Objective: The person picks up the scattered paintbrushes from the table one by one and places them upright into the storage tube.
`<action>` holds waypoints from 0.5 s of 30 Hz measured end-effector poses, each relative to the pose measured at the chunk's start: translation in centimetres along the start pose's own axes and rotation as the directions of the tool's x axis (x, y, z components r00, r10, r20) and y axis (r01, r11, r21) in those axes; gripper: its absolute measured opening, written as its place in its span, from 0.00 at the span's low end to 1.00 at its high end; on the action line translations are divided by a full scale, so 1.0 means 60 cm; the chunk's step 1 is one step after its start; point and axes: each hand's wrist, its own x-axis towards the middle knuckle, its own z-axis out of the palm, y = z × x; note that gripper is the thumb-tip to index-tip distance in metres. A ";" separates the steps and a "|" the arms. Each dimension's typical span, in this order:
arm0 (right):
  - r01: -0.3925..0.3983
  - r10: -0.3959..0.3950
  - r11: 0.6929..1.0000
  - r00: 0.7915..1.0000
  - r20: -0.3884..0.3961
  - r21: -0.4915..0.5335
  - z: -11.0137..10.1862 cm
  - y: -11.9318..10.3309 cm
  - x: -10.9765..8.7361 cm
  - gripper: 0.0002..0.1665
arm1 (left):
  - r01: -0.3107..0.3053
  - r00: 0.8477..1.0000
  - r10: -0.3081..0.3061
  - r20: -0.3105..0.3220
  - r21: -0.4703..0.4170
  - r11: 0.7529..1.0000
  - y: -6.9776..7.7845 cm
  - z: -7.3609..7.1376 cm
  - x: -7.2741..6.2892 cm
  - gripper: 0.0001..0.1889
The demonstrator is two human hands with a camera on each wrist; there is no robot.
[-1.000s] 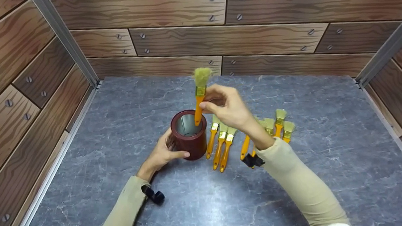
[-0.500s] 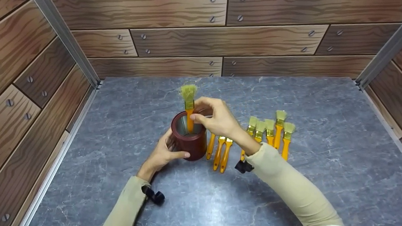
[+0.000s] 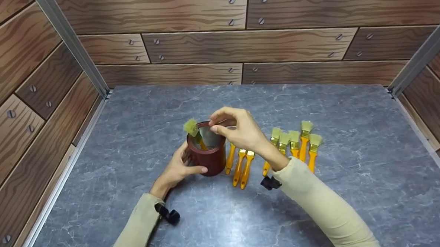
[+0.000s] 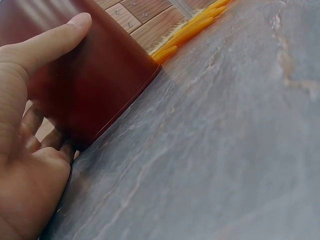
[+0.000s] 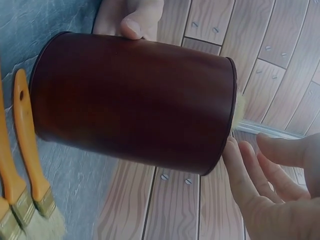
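A dark red cylindrical cup (image 3: 207, 162) stands upright on the table. My left hand (image 3: 177, 166) grips its side, the thumb (image 4: 55, 42) lying across the front in the left wrist view. One paintbrush (image 3: 191, 127) leans inside the cup, bristles up and resting toward the left rim; most of its handle is hidden by the wall. At the right of the rim is my right hand (image 3: 242, 130), holding nothing. In the right wrist view its fingers (image 5: 240, 172) and thumb are apart, close to the cup's mouth.
Right of the cup lie a few paintbrushes (image 3: 246, 173), partly under my right hand. Farther right, several more paintbrushes (image 3: 304, 142) lie with bristles pointing away. Wood-patterned walls (image 3: 193, 44) enclose the grey marbled table (image 3: 150, 105) at the back and sides.
My right hand has lowered the paintbrush into the cup and let go of it. The brush has tipped over to the left rim. My left hand stays on the cup.
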 end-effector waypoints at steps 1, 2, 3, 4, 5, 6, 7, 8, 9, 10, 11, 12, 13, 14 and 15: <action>0.001 -0.001 1.000 1.000 0.000 -0.006 -0.003 0.000 -0.002 0.13 | 0.000 1.000 0.000 -0.001 -0.001 1.000 0.000 0.000 0.000 0.57; 0.002 -0.002 1.000 1.000 0.000 -0.012 -0.006 0.000 -0.004 0.13 | 0.000 1.000 0.000 -0.004 0.000 1.000 0.001 0.000 -0.001 0.57; 0.002 -0.002 1.000 1.000 0.001 -0.018 -0.009 -0.001 -0.007 0.13 | -0.001 1.000 0.001 -0.006 0.000 1.000 0.001 0.000 -0.001 0.57; 0.004 -0.004 1.000 1.000 0.000 -0.027 -0.013 -0.001 -0.010 0.13 | -0.003 1.000 0.003 -0.007 -0.003 1.000 0.001 -0.001 -0.001 0.57; 0.005 -0.005 0.999 1.000 -0.002 -0.036 -0.017 0.000 -0.013 0.13 | -0.006 1.000 0.006 -0.007 -0.004 1.000 0.001 -0.001 -0.001 0.57; 0.003 -0.003 0.999 1.000 -0.004 -0.046 -0.021 0.000 -0.017 0.13 | -0.012 1.000 0.012 -0.007 -0.008 1.000 0.001 0.000 -0.001 0.57; -0.002 0.002 0.999 1.000 -0.007 -0.054 -0.026 0.001 -0.021 0.12 | -0.017 1.000 0.016 -0.009 -0.009 1.000 0.001 0.000 0.000 0.57; -0.007 0.006 0.998 1.000 -0.012 -0.065 -0.030 0.001 -0.025 0.12 | -0.020 1.000 0.020 -0.011 -0.012 1.000 0.001 0.001 0.000 0.57; -0.015 0.013 0.997 1.000 -0.018 -0.079 -0.035 0.001 -0.029 0.12 | -0.023 1.000 0.023 -0.012 -0.013 1.000 0.000 0.001 0.000 0.57; -0.024 0.022 0.996 0.999 -0.025 -0.091 -0.040 0.002 -0.033 0.11 | -0.024 1.000 0.024 -0.013 -0.013 1.000 0.000 0.002 0.000 0.58; -0.034 0.031 0.994 0.999 -0.030 -0.100 -0.045 0.002 -0.037 0.11 | -0.024 1.000 0.024 -0.013 -0.012 1.000 0.000 0.003 0.000 0.58; -0.043 0.039 0.994 0.999 -0.035 -0.105 -0.050 0.003 -0.041 0.11 | -0.026 1.000 0.025 -0.012 -0.012 1.000 0.000 0.003 0.000 0.59; -0.051 0.046 0.993 0.998 -0.041 -0.109 -0.056 0.004 -0.045 0.11 | -0.025 1.000 0.024 -0.010 -0.011 1.000 0.000 0.004 0.000 0.59; -0.058 0.053 0.991 0.998 -0.047 -0.118 -0.061 0.005 -0.049 0.11 | -0.024 1.000 0.024 -0.007 -0.011 1.000 0.000 0.004 0.000 0.60; -0.068 0.062 0.990 0.997 -0.053 -0.122 -0.068 0.006 -0.053 0.11 | -0.026 1.000 0.025 -0.004 -0.011 1.000 0.001 0.004 0.001 0.60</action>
